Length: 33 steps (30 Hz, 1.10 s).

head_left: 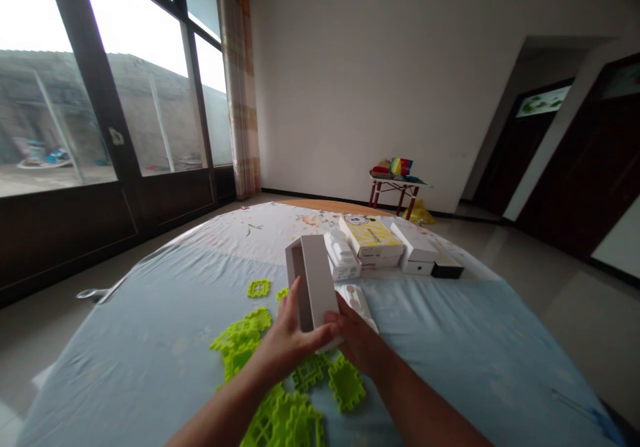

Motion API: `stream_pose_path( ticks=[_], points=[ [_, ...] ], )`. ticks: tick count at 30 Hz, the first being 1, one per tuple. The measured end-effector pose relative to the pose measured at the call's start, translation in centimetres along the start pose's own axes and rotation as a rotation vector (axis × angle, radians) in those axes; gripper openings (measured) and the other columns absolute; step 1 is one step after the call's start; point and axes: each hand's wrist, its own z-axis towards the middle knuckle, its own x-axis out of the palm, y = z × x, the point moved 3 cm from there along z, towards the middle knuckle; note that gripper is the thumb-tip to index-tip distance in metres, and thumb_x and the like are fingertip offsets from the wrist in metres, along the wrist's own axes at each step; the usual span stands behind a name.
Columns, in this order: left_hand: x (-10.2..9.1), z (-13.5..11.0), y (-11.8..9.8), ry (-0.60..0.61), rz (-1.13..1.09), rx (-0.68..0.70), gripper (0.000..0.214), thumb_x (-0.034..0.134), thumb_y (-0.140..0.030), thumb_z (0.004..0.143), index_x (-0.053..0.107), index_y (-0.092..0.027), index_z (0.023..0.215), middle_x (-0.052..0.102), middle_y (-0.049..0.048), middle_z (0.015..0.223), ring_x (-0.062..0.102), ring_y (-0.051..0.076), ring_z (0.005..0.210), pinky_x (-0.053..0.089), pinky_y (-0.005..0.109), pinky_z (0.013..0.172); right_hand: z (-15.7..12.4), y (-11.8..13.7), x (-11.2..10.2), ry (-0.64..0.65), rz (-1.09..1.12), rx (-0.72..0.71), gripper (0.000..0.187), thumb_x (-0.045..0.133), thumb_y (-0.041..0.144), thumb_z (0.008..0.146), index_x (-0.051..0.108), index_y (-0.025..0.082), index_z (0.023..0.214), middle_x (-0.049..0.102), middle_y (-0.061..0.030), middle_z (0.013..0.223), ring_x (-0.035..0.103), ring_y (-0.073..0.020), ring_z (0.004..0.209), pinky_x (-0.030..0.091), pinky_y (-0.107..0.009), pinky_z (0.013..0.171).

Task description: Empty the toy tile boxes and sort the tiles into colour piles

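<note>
Box: raised over the cloth, between left hand and right hand; tilted, near the green tiles.
Box, handling: probably light, judging by slim walls; likely stiff card, apt to dent at rim or corners under a hard squeeze. Perhaps a little slippery on the smooth outer face; not brittle by look.
Box, hold: best gripped by opposite long walls near the middle, or supported under the lower end; better not pressed inward at the open rim.
Box, look: plain off-white, long and narrow, straight-edged; darker on the left side, apparently hollow there. No print visible on the face in view. Contents: cannot tell.
Left grip: closed on the lower left part, with one finger up along the left side and another digit across the lower end.
Right grip: closed on the lower right edge, partly hidden behind.
Tray: white, on the cloth just beyond the right hand, partly covered.
Yellow box: farther back, beside white boxes.
</note>
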Motion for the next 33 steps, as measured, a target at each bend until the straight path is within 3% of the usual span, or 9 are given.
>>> stream_pose_path(
  ticks=[3,5,9,11,15,18,23,28,33],
  points=[
    [-1.0,0.3,0.1,0.007,0.042,-0.027,0.103,0.066,-0.05,0.058,0.014,-0.016,0.14,0.035,0.018,0.135,0.036,0.033,0.122,0.033,0.049,0.1,0.0,0.6,-0.3,0.036,-0.161,-0.03,0.043,0.056,0.036,0.078,0.051,0.026,0.12,0.056,-0.0026,0.116,0.048,-0.0199,0.112,0.034,-0.036,0.099],
    [-2.8,1.0,0.3,-0.053,0.156,-0.026,0.106,0.062,-0.053,0.06,0.004,-0.018,0.14,0.029,0.0182,0.137,0.032,0.033,0.124,0.031,0.05,0.1,0.3,0.7,-1.6,0.009,-0.277,-0.04,0.045,0.057,0.038,0.078,0.049,0.026,0.121,0.053,-0.0044,0.121,0.045,-0.021,0.115,0.034,-0.038,0.099],
    [-8.5,3.0,1.1,-0.248,0.572,0.018,0.106,0.058,-0.059,0.06,0.005,-0.013,0.14,0.025,0.0215,0.137,0.023,0.036,0.128,0.027,0.051,0.101,0.6,0.8,-6.3,-0.193,-0.653,-0.117,0.046,0.062,0.038,0.073,0.054,0.024,0.116,0.05,-0.0085,0.123,0.046,-0.0246,0.113,0.035,-0.044,0.097],
    [-11.3,3.9,2.0,-0.313,0.771,-0.006,0.107,0.056,-0.06,0.06,0.004,-0.013,0.14,0.031,0.0223,0.133,0.031,0.037,0.123,0.032,0.05,0.096,0.3,0.6,-8.8,-0.278,-0.857,-0.126,0.044,0.061,0.039,0.073,0.056,0.02,0.113,0.051,-0.0102,0.12,0.046,-0.0252,0.113,0.032,-0.044,0.099],
    [-15.0,4.9,4.3,-0.365,1.095,-0.065,0.1,0.052,-0.057,0.063,0.003,-0.015,0.14,0.037,0.0218,0.131,0.041,0.04,0.112,0.037,0.053,0.084,-1.1,-0.3,-11.7,-0.3,-1.167,-0.048,0.052,0.059,0.042,0.071,0.054,0.016,0.116,0.049,-0.0122,0.123,0.042,-0.0269,0.118,0.029,-0.042,0.103],
    [-16.2,5.3,6.1,-0.346,1.171,-0.121,0.096,0.05,-0.054,0.065,0.004,-0.017,0.14,0.035,0.02,0.134,0.04,0.038,0.113,0.035,0.054,0.083,-1.9,-1.3,-12.1,-0.276,-1.247,0.032,0.06,0.057,0.05,0.07,0.051,0.016,0.12,0.047,-0.0129,0.126,0.042,-0.0279,0.118,0.032,-0.04,0.101],
    [-16.7,6.9,8.4,-0.318,1.163,-0.242,0.094,0.05,-0.055,0.062,0.011,-0.017,0.139,0.033,0.0181,0.137,0.036,0.037,0.116,0.033,0.055,0.085,-2.2,-2.6,-11.1,-0.246,-1.256,0.077,0.067,0.055,0.056,0.069,0.048,0.016,0.122,0.047,-0.0134,0.127,0.042,-0.028,0.119,0.034,-0.039,0.1],
    [-16.9,7.5,10.2,-0.357,1.104,-0.29,0.094,0.043,-0.062,0.064,0.015,-0.013,0.138,0.029,0.0212,0.138,0.032,0.037,0.12,0.033,0.052,0.087,-2.0,-3.0,-10.3,-0.266,-1.293,0.083,0.062,0.058,0.048,0.068,0.049,0.018,0.122,0.049,-0.0112,0.125,0.045,-0.0267,0.117,0.035,-0.039,0.099],
    [-17.1,6.1,11.6,-0.399,1.024,-0.323,0.099,0.043,-0.066,0.062,0.009,-0.015,0.14,0.032,0.0208,0.135,0.033,0.037,0.12,0.034,0.052,0.087,-2.0,-2.5,-10.7,-0.297,-1.285,0.069,0.057,0.056,0.031,0.067,0.047,0.018,0.122,0.058,-0.0097,0.114,0.055,-0.0234,0.102,0.042,-0.038,0.091]
  ],
)
